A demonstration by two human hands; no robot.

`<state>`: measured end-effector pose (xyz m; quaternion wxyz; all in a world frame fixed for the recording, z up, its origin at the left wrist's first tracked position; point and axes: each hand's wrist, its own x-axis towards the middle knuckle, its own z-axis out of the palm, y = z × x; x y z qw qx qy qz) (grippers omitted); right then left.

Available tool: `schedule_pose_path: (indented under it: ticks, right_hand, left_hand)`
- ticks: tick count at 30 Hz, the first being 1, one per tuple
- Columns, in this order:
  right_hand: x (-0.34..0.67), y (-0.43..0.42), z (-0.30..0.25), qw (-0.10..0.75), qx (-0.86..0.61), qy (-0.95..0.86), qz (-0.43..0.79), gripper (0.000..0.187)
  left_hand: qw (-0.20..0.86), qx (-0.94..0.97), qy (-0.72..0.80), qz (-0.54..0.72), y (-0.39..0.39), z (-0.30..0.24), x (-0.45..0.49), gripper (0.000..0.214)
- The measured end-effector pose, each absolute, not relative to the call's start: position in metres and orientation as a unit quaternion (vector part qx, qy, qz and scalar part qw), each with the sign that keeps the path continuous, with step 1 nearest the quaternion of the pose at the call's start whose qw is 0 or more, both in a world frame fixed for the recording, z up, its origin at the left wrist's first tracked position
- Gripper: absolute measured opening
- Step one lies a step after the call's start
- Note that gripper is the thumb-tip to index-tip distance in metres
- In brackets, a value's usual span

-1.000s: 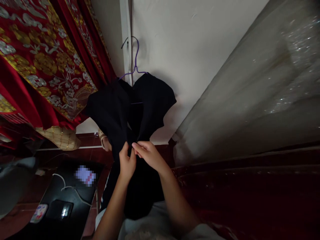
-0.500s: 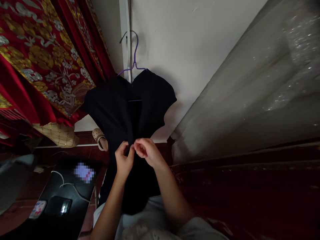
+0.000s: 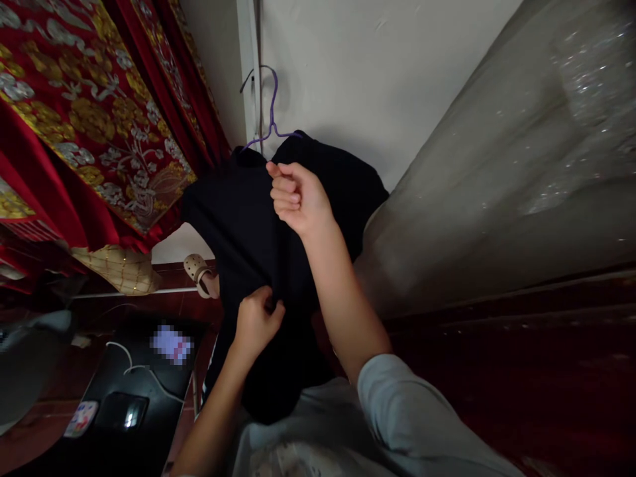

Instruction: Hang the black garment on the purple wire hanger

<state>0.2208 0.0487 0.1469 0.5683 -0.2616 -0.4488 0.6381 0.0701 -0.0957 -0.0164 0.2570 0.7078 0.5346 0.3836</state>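
Note:
A dark front-opening top hangs from a purple hanger against the wall. Low on its front, my left hand is closed with a fold of the fabric pinched in it. My right hand is up at the neckline, just below the hanger. Its thumb and forefinger press together and the other fingers curl in; whatever they pinch is too small to make out. Between the two hands the front edges now lie together, with no gap showing.
Red embroidered cloth hangs at the left. A plastic-covered bulky object stands at the right. Low on the left, a black bench bears a phone, a cable and a dark device. A beige clog is on the floor.
My right hand has moved up from beside the left hand to the neckline. The top's open front has come together, and its shoulders have spread. My left hand stays low on the fabric.

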Motion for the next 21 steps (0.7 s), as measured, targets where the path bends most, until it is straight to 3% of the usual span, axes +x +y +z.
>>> schedule_pose_path:
  ticks: [2, 4, 7, 10, 16, 21]
  right_hand:
    - [0.216, 0.039, 0.136, 0.581, -0.263, -0.464, 0.614, 0.03]
    - [0.215, 0.03, 0.127, 0.595, -0.268, -0.482, 0.584, 0.035]
    - [0.219, 0.022, 0.123, 0.612, -0.279, -0.503, 0.543, 0.04]
    - [0.223, 0.016, 0.126, 0.621, -0.294, -0.526, 0.502, 0.04]
    - [0.224, 0.017, 0.118, 0.634, -0.321, -0.562, 0.423, 0.035]
    - [0.216, 0.024, 0.075, 0.595, -0.388, -0.567, 0.417, 0.031]
  left_hand:
    - [0.276, 0.738, 0.508, 0.348, -0.086, 0.006, 0.061, 0.024]
    - [0.26, 0.746, 0.466, 0.398, -0.069, 0.041, 0.053, 0.012]
    - [0.156, 0.729, 0.381, 0.547, -0.031, 0.101, 0.052, 0.025]
    - [0.062, 0.772, 0.291, 0.562, 0.005, 0.143, 0.063, 0.027]
    - [0.097, 0.784, 0.287, 0.541, 0.018, 0.155, 0.086, 0.018]
    - [-0.075, 0.713, 0.291, 0.634, 0.031, 0.168, 0.044, 0.025]
